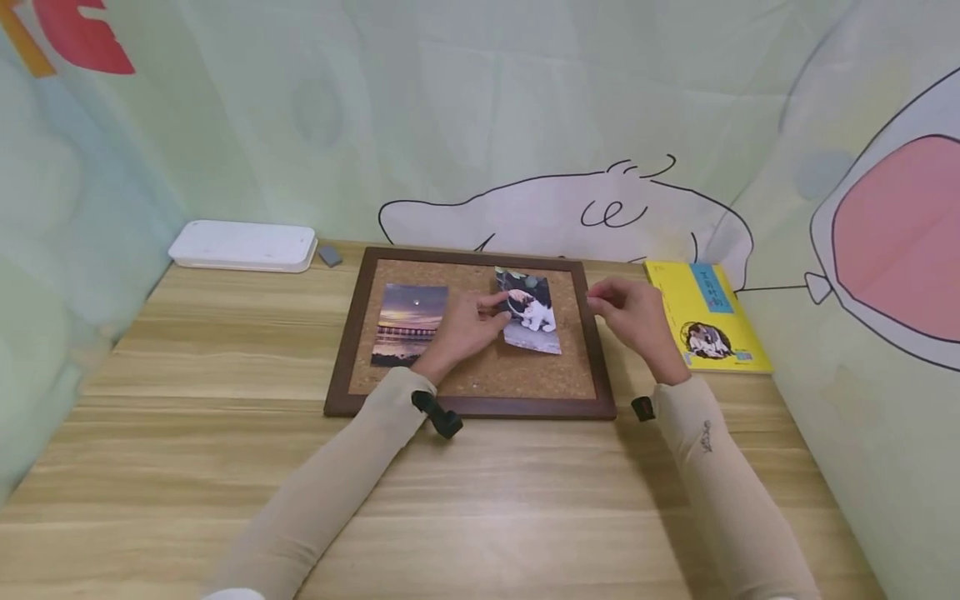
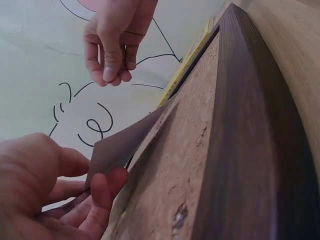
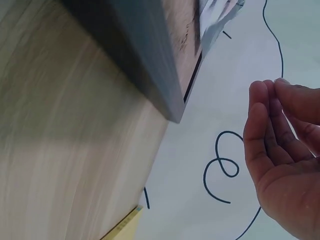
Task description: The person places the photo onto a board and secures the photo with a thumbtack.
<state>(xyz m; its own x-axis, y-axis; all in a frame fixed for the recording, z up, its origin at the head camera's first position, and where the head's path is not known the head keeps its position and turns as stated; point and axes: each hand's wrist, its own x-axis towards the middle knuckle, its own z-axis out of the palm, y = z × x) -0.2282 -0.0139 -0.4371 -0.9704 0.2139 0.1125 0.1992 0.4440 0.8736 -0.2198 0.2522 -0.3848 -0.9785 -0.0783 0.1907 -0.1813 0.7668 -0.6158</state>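
My left hand [image 1: 471,327] pinches the left edge of a cat photo [image 1: 534,321] between thumb and fingers. In the left wrist view the photo [image 2: 117,147] tilts up off the cork board [image 1: 487,367]. My right hand [image 1: 633,317] is held over the right side of the brown frame [image 1: 600,367], apart from the photo. Its thumb and fingertips [image 3: 265,87] meet; nothing shows between them, though something tiny could be hidden there. A sunset photo [image 1: 401,325] lies on the board's left half, with a small shiny pin [image 1: 416,302] near its top.
A yellow book [image 1: 675,308] lies right of the board. At the back left are a white case [image 1: 243,245] and a small grey block [image 1: 329,256]. A shiny pin [image 1: 476,385] sits low on the cork. Printed fabric [image 1: 480,108] stands behind the table [image 1: 187,433].
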